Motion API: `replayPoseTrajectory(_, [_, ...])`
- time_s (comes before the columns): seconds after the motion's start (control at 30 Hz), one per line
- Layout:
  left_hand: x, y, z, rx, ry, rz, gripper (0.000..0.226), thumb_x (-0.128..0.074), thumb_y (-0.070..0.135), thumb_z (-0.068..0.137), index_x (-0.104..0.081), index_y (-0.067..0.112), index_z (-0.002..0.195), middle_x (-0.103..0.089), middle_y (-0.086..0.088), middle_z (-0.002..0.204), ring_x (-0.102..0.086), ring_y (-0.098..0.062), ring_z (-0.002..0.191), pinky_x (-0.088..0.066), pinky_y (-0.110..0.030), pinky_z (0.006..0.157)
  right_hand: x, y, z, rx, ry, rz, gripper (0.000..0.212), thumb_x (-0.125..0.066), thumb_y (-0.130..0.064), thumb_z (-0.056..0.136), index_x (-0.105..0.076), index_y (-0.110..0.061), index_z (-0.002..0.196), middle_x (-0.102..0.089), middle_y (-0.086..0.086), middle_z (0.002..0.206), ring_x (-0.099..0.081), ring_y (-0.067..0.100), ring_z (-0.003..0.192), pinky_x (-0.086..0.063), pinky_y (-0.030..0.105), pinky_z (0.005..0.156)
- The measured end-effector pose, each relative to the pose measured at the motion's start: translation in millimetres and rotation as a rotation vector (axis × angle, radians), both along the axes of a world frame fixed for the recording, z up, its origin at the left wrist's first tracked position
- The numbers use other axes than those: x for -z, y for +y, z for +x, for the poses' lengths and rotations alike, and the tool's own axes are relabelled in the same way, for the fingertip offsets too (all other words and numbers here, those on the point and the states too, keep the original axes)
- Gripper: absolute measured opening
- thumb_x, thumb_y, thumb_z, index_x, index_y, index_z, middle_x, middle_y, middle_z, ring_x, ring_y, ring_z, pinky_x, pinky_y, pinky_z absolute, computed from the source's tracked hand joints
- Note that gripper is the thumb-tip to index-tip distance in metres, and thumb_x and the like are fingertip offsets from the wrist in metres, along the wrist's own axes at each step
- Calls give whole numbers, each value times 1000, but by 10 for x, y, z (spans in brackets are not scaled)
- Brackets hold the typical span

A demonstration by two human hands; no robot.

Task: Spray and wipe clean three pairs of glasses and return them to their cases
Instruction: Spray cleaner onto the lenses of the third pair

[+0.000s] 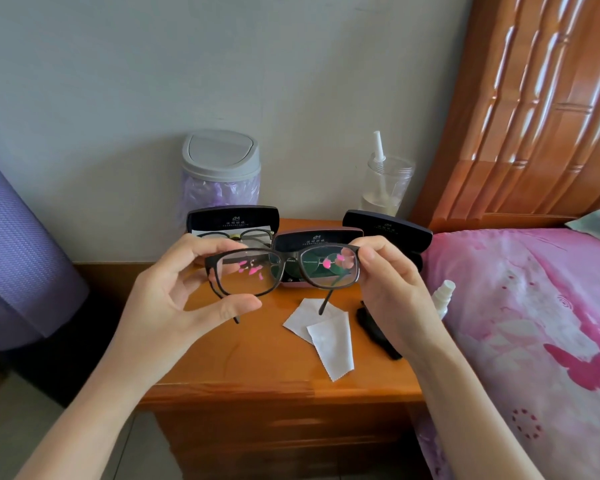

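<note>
Two-handed pinch: left hand point(174, 299), right hand point(392, 289) gripped black-framed glasses point(286, 262) by rim ends, mid-frame | likely light, stiff, fragile; avoid lenses point(246, 275).

Three open cases sit far on the nightstand point(257, 368) — left case point(232, 218), middle case point(317, 239), right case point(388, 230). Two pairs of glasses: held pair point(284, 268), cased pair point(236, 234). Apparently two overlapping white cloths point(329, 336) — one small spray bottle point(442, 296), one clear bottle point(387, 185), one bin point(220, 168).
</note>
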State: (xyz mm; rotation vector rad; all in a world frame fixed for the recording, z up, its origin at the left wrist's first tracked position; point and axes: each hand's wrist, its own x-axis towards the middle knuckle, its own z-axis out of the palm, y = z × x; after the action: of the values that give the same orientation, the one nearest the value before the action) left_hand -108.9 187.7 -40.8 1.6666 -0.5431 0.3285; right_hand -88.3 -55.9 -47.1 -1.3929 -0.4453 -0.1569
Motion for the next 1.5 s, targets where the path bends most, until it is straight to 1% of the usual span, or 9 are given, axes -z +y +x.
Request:
replayPoseTrajectory(0.17, [44,19,16,-6,-108,104,55,-76,53,61,-65,37,112,-57,13,91,-59,-9,92,-50,-17,89,-31,-76,-125,232,-84,-242,24,-57,-33,87,-68,-23,106,-68,-5,108,-60,10,110,-48,19,87])
replayPoseTrajectory(0.3, [67,28,11,-7,-125,113,55,-76,54,60,-65,40,111,-57,4,91,-60,-16,93,-50,-20,91,41,-361,-245,777,-244,-441,35,-58,-34,87,-59,-29,121,-57,-11,119,-48,17,119,-39,30,101])
replayPoseTrajectory(0.43, [72,37,-1,-14,-138,111,56,-76,52,60,-65,36,113,-58,7,92,-61,-11,95,-50,-19,91,204,-640,-307,996,-38,-465,55,-64,-38,84,-43,-23,133,-41,-10,123,-39,20,122,-35,36,102])
replayPoseTrajectory(0.6, [109,26,24,-37,-145,126,56,-76,45,59,-64,36,113,-55,14,88,-60,-8,94,-51,-21,91,479,-766,-339,802,320,-588,55,-66,-29,85,-43,-18,134,-40,3,132,-45,22,121,-42,39,98])
replayPoseTrajectory(0.77, [106,-13,26,-42,-168,134,55,-75,51,60,-65,39,112,-53,17,86,-58,-9,92,-50,-19,91,489,-742,-341,771,295,-667,21,-55,-26,94,-55,-13,112,-59,2,95,-55,16,85,-39,21,65])
replayPoseTrajectory(0.87, [104,-12,12,-70,-188,160,56,-73,50,61,-64,33,113,-53,18,85,-58,-7,90,-50,-18,91,406,-616,-371,722,216,-455,11,-47,-26,98,-54,-17,100,-59,-4,83,-57,14,76,-44,19,62])
replayPoseTrajectory(1.07, [118,-10,9,-98,-195,194,55,-73,49,60,-63,40,113,-51,14,85,-56,-15,89,-51,-24,90,276,-317,-427,85,259,195,34,-45,-31,94,-49,-18,125,-53,10,76,-49,19,48,-46,28,40])
replayPoseTrajectory(1.23, [132,-23,-2,-117,-216,232,56,-73,51,61,-62,40,115,-50,14,85,-56,-18,88,-51,-26,88,283,-183,-434,-134,260,383,42,-37,-27,96,-46,-38,135,-49,7,71,-41,9,40,-34,16,31])
replayPoseTrajectory(1.5, [151,-50,3,-139,-223,237,57,-73,51,61,-66,30,114,-50,15,86,-58,-20,89,-52,-28,86,62,-52,-340,-214,211,388,45,-42,-21,92,-46,-35,135,-48,5,68,-34,6,33,-30,16,30])
